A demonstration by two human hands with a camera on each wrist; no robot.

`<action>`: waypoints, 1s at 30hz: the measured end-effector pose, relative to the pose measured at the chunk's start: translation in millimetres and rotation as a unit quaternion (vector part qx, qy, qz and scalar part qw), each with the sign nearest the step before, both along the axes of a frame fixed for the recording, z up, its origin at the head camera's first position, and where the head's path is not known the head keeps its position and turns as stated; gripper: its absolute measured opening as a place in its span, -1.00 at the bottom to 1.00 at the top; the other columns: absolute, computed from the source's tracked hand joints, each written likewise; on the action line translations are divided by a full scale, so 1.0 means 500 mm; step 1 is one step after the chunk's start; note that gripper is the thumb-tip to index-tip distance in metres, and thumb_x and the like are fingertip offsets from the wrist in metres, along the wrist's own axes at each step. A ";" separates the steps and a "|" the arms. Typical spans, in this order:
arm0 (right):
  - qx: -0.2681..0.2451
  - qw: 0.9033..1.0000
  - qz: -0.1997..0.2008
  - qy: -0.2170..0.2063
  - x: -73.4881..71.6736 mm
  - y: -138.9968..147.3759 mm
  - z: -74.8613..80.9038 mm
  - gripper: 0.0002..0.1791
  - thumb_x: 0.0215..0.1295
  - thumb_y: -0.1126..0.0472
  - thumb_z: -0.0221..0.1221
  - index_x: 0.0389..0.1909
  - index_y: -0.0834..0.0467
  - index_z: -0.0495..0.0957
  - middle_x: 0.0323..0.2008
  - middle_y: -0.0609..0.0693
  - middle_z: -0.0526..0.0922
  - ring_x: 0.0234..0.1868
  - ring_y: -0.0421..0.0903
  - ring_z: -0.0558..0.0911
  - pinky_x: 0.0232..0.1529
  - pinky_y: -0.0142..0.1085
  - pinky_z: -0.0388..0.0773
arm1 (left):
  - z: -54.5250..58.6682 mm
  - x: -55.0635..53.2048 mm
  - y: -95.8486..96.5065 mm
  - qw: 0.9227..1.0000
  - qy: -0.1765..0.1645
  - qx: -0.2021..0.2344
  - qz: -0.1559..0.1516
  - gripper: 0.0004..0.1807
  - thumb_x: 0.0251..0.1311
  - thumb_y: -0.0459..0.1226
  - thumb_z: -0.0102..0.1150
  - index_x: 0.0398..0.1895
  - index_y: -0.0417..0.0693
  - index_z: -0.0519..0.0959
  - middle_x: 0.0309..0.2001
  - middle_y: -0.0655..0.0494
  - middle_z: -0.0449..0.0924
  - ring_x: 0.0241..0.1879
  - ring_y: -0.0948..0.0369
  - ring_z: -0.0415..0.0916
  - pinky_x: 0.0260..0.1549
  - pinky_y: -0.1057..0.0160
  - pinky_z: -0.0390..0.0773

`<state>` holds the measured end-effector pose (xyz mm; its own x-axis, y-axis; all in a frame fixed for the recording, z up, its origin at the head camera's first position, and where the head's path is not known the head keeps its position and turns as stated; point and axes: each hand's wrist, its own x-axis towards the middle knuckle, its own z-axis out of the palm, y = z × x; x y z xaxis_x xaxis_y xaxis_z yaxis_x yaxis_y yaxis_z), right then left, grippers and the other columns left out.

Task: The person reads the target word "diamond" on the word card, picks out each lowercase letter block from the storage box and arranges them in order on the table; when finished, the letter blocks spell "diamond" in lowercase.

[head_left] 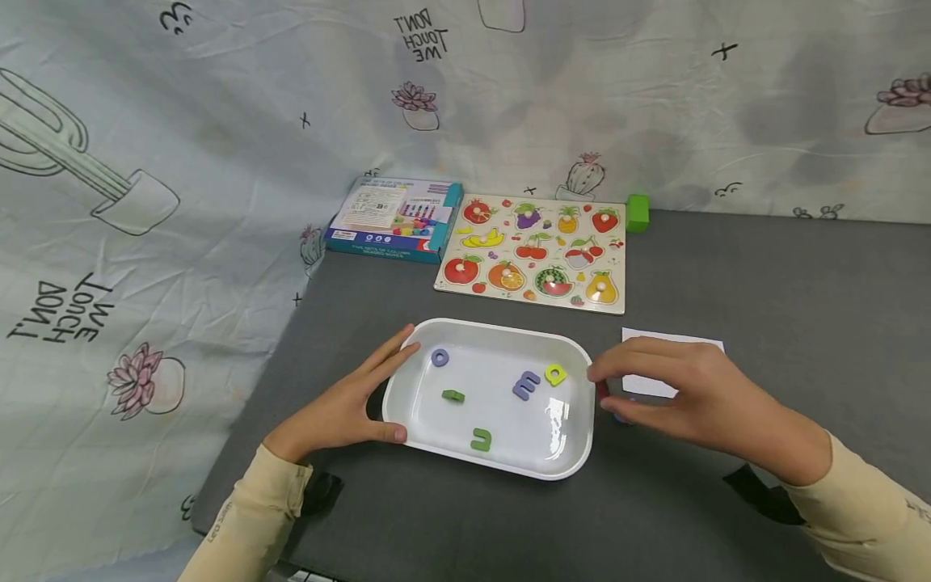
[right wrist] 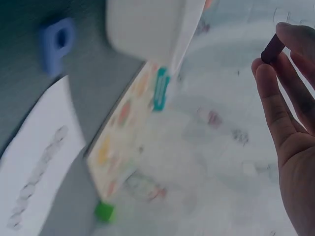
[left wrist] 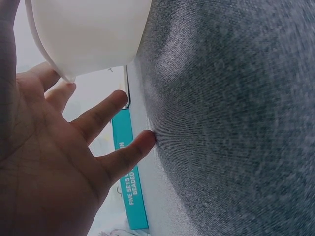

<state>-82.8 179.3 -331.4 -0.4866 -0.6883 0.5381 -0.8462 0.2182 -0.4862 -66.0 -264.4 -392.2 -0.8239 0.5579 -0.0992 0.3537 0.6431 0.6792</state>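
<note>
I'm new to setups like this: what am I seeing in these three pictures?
There's no machine: a person's bare left hand touches the edge of the white tray; the right hand pinches a small dark piece, its shape unclear. The large picture comes from a head camera looking down, the smaller two from wrist cameras. On the gray table, the tray holds five colored pieces, mostly letters; a blue letter and a paper sheet lie right of it. Behind are a fruit puzzle board, a box and a green block.
</note>
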 end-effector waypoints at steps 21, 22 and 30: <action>0.011 0.994 -0.105 0.036 0.044 0.104 -0.184 -0.60 0.53 -0.19 0.04 -0.31 -0.03 0.67 -0.27 -0.30 0.64 -0.26 -0.38 0.58 -0.18 -0.51 0.47 | 0.005 0.007 -0.002 1.000 -0.002 -0.002 0.005 0.25 -0.04 0.07 0.59 0.66 0.22 -0.02 0.64 0.31 -0.34 0.55 0.11 -0.07 0.27 -0.20 0.32; 0.014 0.994 -0.105 0.036 0.044 0.103 -0.185 -0.59 0.54 -0.19 0.02 -0.31 -0.03 0.66 -0.26 -0.31 0.63 -0.26 -0.38 0.58 -0.18 -0.51 0.47 | 0.005 0.006 -0.001 1.000 -0.003 -0.002 0.006 0.25 -0.04 0.06 0.59 0.66 0.23 -0.02 0.64 0.31 -0.34 0.55 0.11 -0.07 0.27 -0.20 0.32; 0.033 0.991 -0.115 0.057 0.031 0.098 -0.190 -0.53 0.55 -0.24 -0.03 -0.34 -0.03 0.66 -0.27 -0.32 0.62 -0.25 -0.39 0.57 -0.20 -0.50 0.47 | 0.002 0.003 0.000 1.000 -0.002 -0.001 0.003 0.25 -0.04 0.01 0.61 0.66 0.21 -0.02 0.64 0.33 -0.34 0.55 0.13 -0.09 0.27 -0.20 0.32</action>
